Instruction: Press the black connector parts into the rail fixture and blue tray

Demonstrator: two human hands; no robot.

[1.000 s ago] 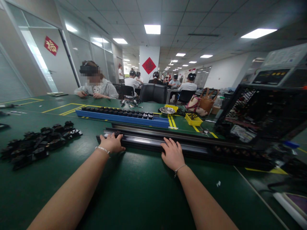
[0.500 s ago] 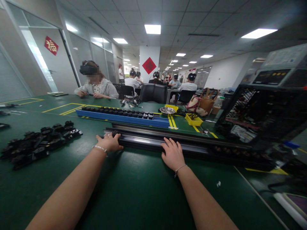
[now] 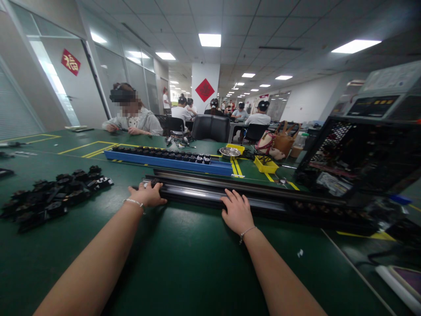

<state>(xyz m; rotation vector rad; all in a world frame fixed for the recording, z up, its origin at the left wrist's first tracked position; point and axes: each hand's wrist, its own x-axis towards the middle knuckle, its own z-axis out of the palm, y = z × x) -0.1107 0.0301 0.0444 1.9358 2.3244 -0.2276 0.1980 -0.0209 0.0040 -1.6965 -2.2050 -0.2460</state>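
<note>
By the spread left hand [image 3: 149,194], its grip hidden, a long, glossy black channel [image 3: 194,192] on the green desk [image 3: 184,254] was touched; farther right, the right hand [image 3: 237,211] was laid open upon it. Stiff, slippery handling seemed likely, its edges best gripped.

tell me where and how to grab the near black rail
Probably by the long near edge of the near black rail, from the near side, left hand and right hand spread apart: it is long, lies sideways, and the far black rail seems close behind, leaving little room there.
</note>
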